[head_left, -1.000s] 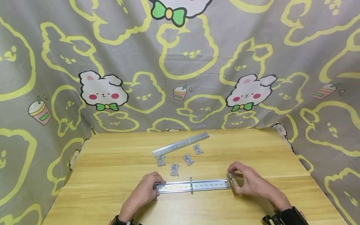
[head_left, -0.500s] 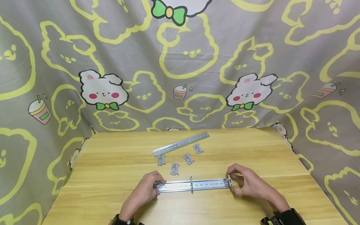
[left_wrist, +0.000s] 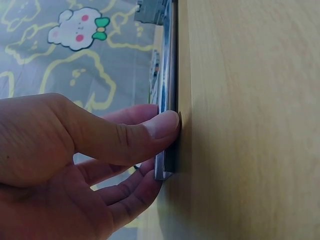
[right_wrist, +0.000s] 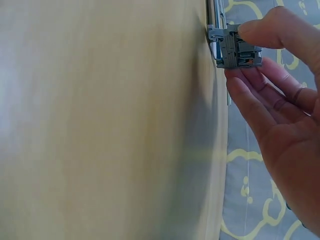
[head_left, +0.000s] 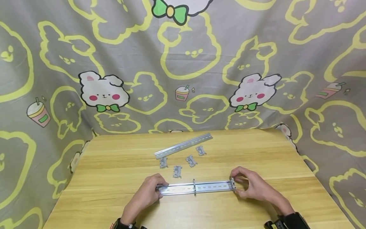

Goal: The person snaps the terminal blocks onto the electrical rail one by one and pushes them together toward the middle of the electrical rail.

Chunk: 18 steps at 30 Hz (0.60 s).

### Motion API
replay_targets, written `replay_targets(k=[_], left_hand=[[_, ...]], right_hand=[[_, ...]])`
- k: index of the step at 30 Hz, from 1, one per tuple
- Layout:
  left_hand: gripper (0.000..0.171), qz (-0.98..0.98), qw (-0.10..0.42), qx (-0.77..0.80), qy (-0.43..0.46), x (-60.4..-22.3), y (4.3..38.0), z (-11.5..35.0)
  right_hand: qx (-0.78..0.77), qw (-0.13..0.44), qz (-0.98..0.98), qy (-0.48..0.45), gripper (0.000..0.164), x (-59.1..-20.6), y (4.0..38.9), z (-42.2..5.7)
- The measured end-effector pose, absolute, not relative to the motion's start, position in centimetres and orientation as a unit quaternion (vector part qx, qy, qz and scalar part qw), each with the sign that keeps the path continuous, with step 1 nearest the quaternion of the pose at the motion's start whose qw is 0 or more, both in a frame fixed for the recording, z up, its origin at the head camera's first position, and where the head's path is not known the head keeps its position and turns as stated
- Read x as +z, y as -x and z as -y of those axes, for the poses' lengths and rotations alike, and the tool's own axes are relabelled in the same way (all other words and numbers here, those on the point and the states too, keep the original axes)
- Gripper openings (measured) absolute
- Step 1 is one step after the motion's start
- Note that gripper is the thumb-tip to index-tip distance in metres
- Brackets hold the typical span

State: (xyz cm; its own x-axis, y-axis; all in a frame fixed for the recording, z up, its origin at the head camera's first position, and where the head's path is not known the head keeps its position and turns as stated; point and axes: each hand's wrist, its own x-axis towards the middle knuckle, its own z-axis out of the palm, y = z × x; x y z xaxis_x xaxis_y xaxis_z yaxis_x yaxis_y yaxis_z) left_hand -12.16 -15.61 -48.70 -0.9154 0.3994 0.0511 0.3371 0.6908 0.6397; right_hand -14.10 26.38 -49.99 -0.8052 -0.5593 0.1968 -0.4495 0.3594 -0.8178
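Note:
A slotted metal DIN rail (head_left: 213, 186) lies across the near part of the table. My left hand (head_left: 150, 190) pinches its left end, thumb on the near edge and fingers on the far edge. At the opposite end, my right hand (head_left: 253, 185) holds a grey terminal block (head_left: 233, 184) between thumb and fingers. In the right wrist view that block (right_wrist: 238, 47) stands against the rail's end; whether it is seated on the rail, I cannot tell. Another terminal block (head_left: 194, 186) stands upright across the middle of the rail.
Several loose grey terminal blocks, one of them a near block (head_left: 177, 171), lie flat beyond the rail. Behind them a second DIN rail (head_left: 184, 146) lies at a slant on the wooden table (head_left: 114, 159). A patterned curtain (head_left: 154, 63) hangs at the table's back edge.
My right hand has brought the terminal block slightly left, from just off the rail's right end to against it. My left hand keeps its grip on the rail.

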Motion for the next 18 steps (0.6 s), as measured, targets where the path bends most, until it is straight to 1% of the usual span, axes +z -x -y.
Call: replay_targets(k=[18], left_hand=[[0.039,-0.918,0.036,0.335,-0.211,-48.7,12.2,15.6]], right_hand=[[-0.478,0.068,-0.814,0.323,0.052,-50.1,14.4,-23.7]])
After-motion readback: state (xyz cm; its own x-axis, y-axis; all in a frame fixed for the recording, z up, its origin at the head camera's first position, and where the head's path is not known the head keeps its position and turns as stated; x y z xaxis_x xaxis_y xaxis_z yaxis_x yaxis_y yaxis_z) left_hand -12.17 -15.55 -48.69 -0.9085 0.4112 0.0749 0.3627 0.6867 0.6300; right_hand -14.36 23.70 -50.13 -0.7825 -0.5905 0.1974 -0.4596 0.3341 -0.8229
